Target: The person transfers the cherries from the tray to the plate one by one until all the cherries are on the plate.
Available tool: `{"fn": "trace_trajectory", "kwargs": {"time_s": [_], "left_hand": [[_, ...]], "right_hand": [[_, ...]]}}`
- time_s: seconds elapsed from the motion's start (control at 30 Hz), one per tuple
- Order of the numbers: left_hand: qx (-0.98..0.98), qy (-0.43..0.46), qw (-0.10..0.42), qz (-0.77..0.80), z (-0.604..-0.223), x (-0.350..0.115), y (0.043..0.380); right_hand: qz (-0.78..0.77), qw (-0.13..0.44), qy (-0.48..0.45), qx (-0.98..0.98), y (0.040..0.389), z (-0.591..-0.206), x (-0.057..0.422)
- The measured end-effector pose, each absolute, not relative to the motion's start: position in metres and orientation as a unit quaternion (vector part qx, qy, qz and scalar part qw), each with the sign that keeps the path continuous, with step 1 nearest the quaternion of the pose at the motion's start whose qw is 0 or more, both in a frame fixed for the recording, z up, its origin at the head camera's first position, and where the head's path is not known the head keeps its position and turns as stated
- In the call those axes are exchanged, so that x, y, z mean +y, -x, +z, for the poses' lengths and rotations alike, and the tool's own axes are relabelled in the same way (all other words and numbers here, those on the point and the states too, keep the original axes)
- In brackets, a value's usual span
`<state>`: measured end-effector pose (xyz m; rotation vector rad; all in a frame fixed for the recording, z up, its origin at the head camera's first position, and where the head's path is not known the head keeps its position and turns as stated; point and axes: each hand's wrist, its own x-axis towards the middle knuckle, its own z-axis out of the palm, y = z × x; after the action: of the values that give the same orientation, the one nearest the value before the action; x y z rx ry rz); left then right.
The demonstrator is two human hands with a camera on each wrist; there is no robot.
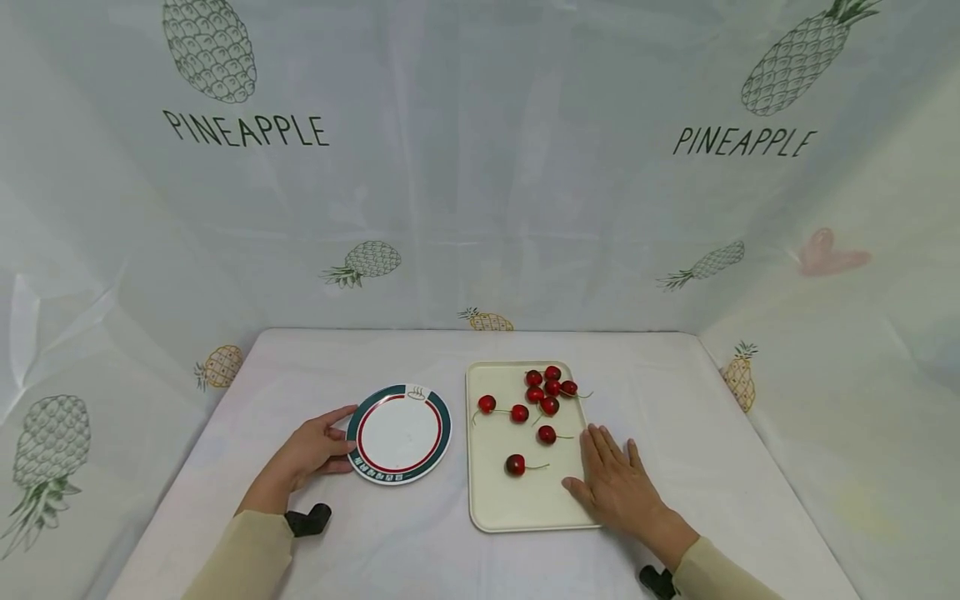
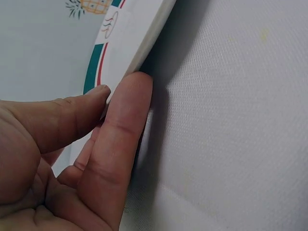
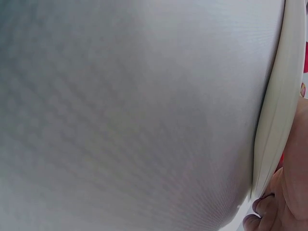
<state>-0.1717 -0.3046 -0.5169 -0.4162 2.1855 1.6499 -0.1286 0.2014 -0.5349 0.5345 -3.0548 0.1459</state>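
My left hand (image 1: 313,450) grips the left edge of a round white plate (image 1: 399,435) with a green band and a red ring. The left wrist view shows the thumb (image 2: 72,118) on the upper face of the plate's rim and a finger (image 2: 118,134) against its outer, lower side. My right hand (image 1: 618,487) rests on the right edge of a cream rectangular tray (image 1: 517,510), its fingers straight. On this tray lie several red cherries (image 1: 547,434) with stems, mostly toward the far right. In the right wrist view, the tray's side wall (image 3: 278,110) shows beside part of the hand.
A white cloth (image 1: 397,542) covers the table, whose far edge meets a hanging sheet (image 1: 480,167) printed with pineapples. Sheets also rise on the left and right. Each wrist carries a black mount (image 1: 309,520).
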Motion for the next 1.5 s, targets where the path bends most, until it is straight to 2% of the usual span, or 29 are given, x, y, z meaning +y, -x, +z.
{"fn": "trace_trajectory", "kwargs": {"time_s": [0.93,1.07,1.3,1.5], "left_hand": [[0.709,0.13,0.205,0.662,-0.524,-0.314,0.167],[0.706,0.132,0.206,0.664,-0.525,-0.315,0.167],[0.708,0.115,0.211,0.664,-0.521,-0.315,0.166],[0.711,0.122,0.208,0.661,-0.521,-0.313,0.166]], "right_hand": [[0.035,0.028,-0.18,-0.983,0.134,-0.533,0.204],[0.034,0.068,-0.194,-0.978,0.139,-0.53,0.203],[0.044,0.194,-0.257,-0.946,0.157,-0.525,0.206],[0.038,0.196,-0.298,-0.933,0.176,-0.523,0.211]]}}
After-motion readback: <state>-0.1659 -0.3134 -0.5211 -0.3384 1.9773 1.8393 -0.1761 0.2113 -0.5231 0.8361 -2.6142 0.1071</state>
